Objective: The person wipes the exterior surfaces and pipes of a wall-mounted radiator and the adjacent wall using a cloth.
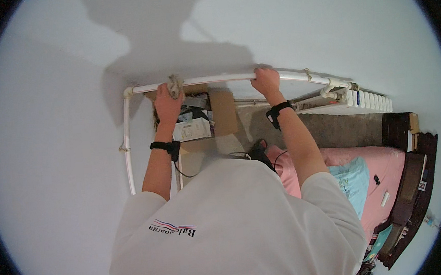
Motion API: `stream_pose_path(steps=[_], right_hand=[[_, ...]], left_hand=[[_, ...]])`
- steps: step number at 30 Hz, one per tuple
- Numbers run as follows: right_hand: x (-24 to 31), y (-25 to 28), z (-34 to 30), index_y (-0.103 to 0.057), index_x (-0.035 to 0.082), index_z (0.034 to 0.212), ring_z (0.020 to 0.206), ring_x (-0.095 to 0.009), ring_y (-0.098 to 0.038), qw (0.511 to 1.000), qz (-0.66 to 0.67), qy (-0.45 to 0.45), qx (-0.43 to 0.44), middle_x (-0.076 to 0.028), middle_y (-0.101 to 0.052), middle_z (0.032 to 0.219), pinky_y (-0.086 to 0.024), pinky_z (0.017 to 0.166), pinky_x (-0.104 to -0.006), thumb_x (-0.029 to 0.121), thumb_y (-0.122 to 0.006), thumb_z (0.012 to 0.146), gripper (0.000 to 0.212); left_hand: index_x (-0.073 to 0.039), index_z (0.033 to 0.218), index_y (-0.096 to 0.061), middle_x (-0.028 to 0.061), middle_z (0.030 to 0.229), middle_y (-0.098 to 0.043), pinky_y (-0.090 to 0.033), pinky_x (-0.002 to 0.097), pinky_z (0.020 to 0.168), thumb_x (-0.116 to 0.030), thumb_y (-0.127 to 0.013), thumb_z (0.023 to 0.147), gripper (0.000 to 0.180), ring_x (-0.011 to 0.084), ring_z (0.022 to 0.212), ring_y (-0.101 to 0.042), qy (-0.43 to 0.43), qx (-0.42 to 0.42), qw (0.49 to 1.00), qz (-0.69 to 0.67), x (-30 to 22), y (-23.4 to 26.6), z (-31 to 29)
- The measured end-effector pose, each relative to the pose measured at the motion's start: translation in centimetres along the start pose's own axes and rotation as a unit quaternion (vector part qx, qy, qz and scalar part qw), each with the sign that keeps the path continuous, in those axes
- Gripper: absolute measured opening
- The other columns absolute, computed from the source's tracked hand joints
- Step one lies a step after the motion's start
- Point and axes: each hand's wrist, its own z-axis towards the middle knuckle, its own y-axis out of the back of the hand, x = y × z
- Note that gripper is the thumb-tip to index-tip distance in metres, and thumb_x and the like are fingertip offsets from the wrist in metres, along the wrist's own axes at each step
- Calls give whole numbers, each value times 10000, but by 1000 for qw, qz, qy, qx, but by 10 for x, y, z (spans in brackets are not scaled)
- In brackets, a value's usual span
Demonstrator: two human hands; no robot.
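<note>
A white pipe (216,79) runs across along the wall in front of me, turning down at an elbow joint (128,91) on the left. My left hand (168,108) is closed on a crumpled greyish-beige rag (174,86), which is pressed against the pipe; part of the fingers is hidden behind it. Farther right, my right hand (267,83) has its fingers wrapped round the same pipe. Both arms reach forward, with a black strap on each wrist.
Below my left hand stands an open cardboard box (224,114) with packets inside. A white radiator (369,100) joins the pipe at the right. Behind it, a bed with a pink sheet (393,161), a light blue cloth (354,179) and a dark wooden headboard (411,195) stands at the lower right.
</note>
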Motion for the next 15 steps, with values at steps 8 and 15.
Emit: stream_pose_path(steps=[8, 15], right_hand=[[-2, -3, 0, -737, 115, 833, 806, -332, -697, 999, 17, 15, -46, -132, -715, 801, -561, 724, -450, 237, -689, 745, 158], [-3, -3, 0, -719, 108, 829, 785, -333, -702, 998, 12, 28, -47, -124, -718, 797, -564, 716, -446, 239, -696, 740, 160]], left_hand=[[26, 1290, -503, 241, 1340, -526, -537, 484, 893, -301, -774, 802, 648, 415, 1095, -616, -63, 130, 986, -79, -103, -36, -8], [0, 1194, -510, 216, 1184, -548, -540, 505, 827, -270, -768, 779, 558, 438, 999, -621, -146, 100, 975, -138, -148, -64, -14]])
